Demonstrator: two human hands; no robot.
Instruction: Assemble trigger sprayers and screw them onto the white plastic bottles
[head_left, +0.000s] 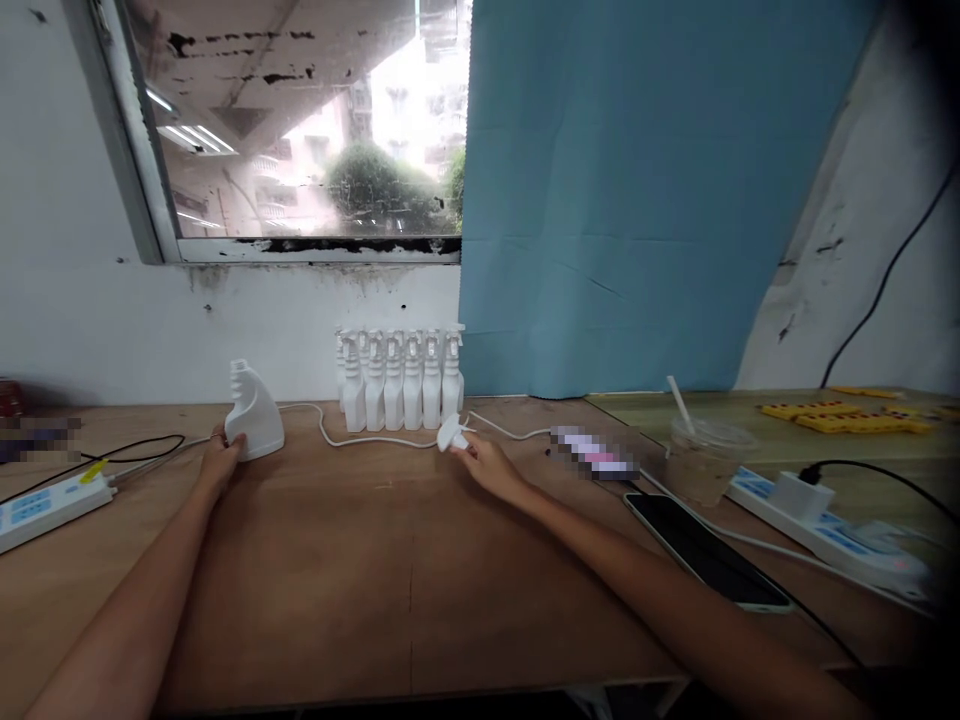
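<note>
Our left hand [219,458] grasps the capless bottle [253,412] on the worktop [360,560], our right hand [489,466] grasps the spray head [451,433], its tube indiscernible.

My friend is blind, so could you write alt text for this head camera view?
At a wooden table, the left hand holds a white bottle and the right hand holds a spray head. A row of spray bottles stands behind by the wall.
</note>
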